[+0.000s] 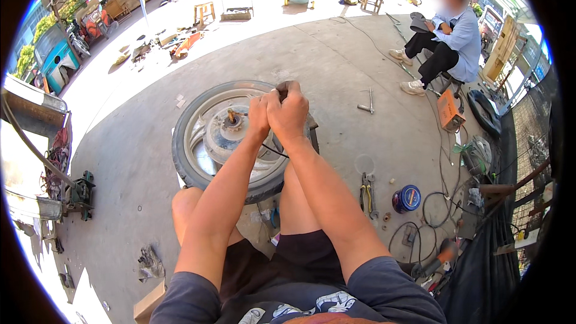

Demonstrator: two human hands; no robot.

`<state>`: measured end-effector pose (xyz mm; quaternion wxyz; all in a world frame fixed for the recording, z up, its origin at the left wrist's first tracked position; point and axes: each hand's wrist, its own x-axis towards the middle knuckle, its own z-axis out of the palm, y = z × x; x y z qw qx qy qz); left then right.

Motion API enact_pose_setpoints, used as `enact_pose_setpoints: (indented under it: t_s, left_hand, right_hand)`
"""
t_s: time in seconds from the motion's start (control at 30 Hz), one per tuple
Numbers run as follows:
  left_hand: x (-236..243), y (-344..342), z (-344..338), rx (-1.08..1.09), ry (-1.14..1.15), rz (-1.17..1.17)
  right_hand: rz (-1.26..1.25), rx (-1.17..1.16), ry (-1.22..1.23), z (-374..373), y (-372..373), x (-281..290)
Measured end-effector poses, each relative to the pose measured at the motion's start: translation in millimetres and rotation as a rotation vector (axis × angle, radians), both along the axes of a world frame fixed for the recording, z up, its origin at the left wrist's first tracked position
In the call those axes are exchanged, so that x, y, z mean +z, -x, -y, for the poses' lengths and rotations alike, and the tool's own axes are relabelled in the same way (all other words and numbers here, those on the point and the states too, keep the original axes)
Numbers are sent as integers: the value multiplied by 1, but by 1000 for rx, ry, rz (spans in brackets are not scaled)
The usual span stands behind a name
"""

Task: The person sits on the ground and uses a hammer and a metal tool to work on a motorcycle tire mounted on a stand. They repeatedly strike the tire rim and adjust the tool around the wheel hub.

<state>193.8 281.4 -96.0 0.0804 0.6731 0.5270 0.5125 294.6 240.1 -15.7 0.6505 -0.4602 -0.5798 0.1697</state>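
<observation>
Both my hands meet above the right side of a wheel [179, 153] with a grey tyre and pale spokes, which lies flat in front of my knees. My left hand [259, 117] is closed with its fingertips pinched together. Pressed against it, my right hand [290, 110] is closed too, with its fingers curled. What they hold between them is hidden; something dark shows at the top of the right hand. Below the hands, a thin black cable [275, 151] crosses the wheel's edge. A brass-coloured axle end [232, 117] stands up from the wheel's round metal hub [217, 138].
To the right lie a T-shaped wrench [370, 103], pliers [363, 193], a spanner [372, 198] and a blue-lidded tub [408, 198]. Cables [429, 219] and an orange box [450, 111] are farther right, near a seated person [459, 48]. A green vise [84, 193] stands left.
</observation>
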Motion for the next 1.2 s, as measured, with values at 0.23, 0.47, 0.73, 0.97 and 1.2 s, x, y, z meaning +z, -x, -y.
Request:
enact_pose_setpoints:
  t_s: [0.23, 0.47, 0.73, 0.97, 1.2]
  left_hand:
    - [4, 4, -2, -114, 144, 315]
    - [13, -38, 15, 30, 55, 629]
    - [-2, -7, -3, -123, 179, 351]
    - [-1, 5, -8, -67, -11, -255]
    - [12, 15, 6, -222, 280, 378]
  right_hand:
    - [17, -5, -12, -3, -2, 1]
    - [-14, 11, -19, -8, -8, -3]
    - [17, -23, -20, -7, -11, -9]
    - [38, -34, -8, -2, -12, -11]
    - [1, 28, -19, -6, 6, -23]
